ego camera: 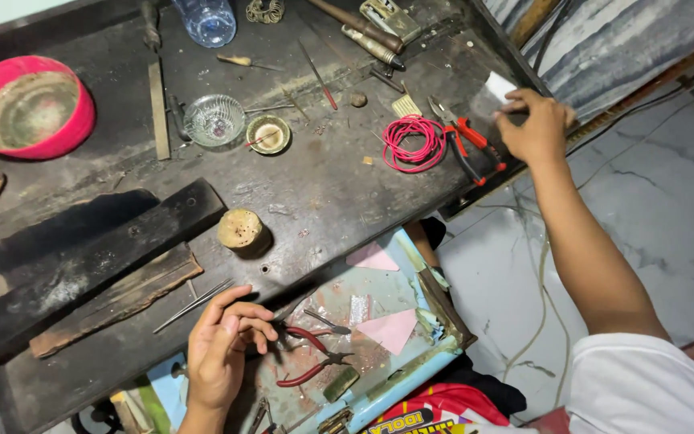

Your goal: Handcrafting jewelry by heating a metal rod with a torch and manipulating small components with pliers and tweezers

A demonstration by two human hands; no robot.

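Note:
My left hand [220, 347] rests at the near edge of the dark workbench [315, 185], fingers curled loosely with nothing clearly in them, just beside thin metal tweezers [194, 305] and red-handled pliers [312, 354] lying in the open light-blue drawer [411, 378]. My right hand [533, 124] is stretched out to the bench's right edge, its fingers pinched on a small white piece [500, 85]. Red-handled cutters [467, 143] and a coil of red wire [413, 143] lie just left of that hand.
A pink bowl [27, 106] sits far left, with a small glass bowl [214, 120] and a brass cup [268, 134] mid-bench. A wooden stump [241, 230], charred wood blocks [90, 257], a plastic bottle [206, 20] and several hand tools crowd the bench. Pink paper scraps lie in the drawer.

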